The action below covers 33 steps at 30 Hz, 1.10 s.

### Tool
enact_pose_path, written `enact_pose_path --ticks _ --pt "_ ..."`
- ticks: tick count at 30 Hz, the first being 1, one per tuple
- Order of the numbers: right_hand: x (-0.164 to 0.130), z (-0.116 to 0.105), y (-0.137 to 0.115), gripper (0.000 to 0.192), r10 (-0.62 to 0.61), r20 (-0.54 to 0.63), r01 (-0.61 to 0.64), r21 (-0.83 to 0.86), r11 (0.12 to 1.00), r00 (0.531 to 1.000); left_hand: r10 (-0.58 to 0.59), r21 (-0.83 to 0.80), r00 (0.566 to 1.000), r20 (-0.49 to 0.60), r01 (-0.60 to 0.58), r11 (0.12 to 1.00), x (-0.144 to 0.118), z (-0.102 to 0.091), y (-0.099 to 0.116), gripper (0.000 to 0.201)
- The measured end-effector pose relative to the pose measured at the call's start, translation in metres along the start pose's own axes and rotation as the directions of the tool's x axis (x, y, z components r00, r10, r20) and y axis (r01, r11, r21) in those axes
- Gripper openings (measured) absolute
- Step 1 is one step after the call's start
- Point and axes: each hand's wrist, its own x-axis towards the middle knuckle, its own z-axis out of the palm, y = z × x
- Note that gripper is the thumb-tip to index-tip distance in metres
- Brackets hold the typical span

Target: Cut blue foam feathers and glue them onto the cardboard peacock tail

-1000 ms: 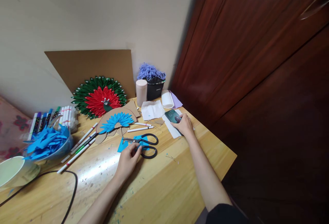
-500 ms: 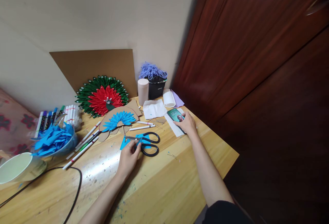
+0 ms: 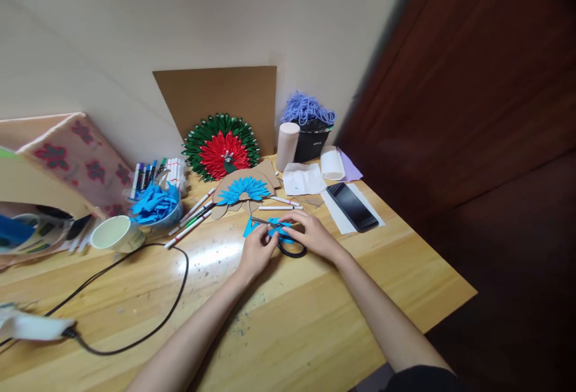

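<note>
My left hand is closed in a pinch on a small blue piece, mostly covered by the fingers. Close against it, my right hand has its fingers curled inward over the scissors; what its fingertips grip is hidden. The scissors' black lower loop shows below the hands, and their blades point left. Beneath them lies blue sheet material. Just behind, a brown card carries a fan of blue petals. To the right, a dark-screened phone rests on white paper.
Left of the hands are markers, a bowl of blue pieces, a pale cup and a looping black cable. A red-green fan craft, a pink bottle and a black container stand at the back.
My right hand has let go of the phone and moved left to the scissors, beside my left hand. The phone's screen has gone dark. The view has swung left.
</note>
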Motion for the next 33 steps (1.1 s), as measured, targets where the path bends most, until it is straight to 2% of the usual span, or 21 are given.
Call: enact_pose_path --ticks 4,10,13,19,25,33 --pt "-0.002 0.015 -0.006 0.014 -0.006 0.015 0.006 0.021 1.0 1.0 0.02 -0.013 0.999 0.042 -0.019 1.0 -0.001 0.0 0.001 0.024" --pt "-0.002 0.018 0.001 0.009 0.067 -0.039 -0.064 0.055 0.996 0.997 0.03 -0.079 0.999 0.028 -0.028 0.996 -0.001 -0.003 0.002 0.026" --pt "-0.003 0.02 0.002 0.009 0.058 -0.049 -0.055 0.06 0.997 0.997 0.032 -0.091 0.999 0.043 -0.028 0.995 -0.001 -0.003 0.001 0.027" --pt "-0.004 0.022 0.0 0.006 -0.052 -0.064 0.048 -0.061 0.997 0.997 0.044 -0.113 0.997 0.069 -0.036 0.993 0.0 -0.001 -0.001 0.024" --pt "-0.004 0.023 0.002 0.01 -0.208 -0.055 0.192 -0.217 0.957 0.977 0.04 -0.184 0.996 0.083 -0.024 0.983 0.001 -0.002 -0.001 0.026" --pt "-0.004 0.024 0.001 0.012 -0.3 -0.035 0.282 -0.258 0.924 0.953 0.028 -0.246 0.997 0.068 -0.011 0.969 0.001 -0.003 -0.004 0.026"
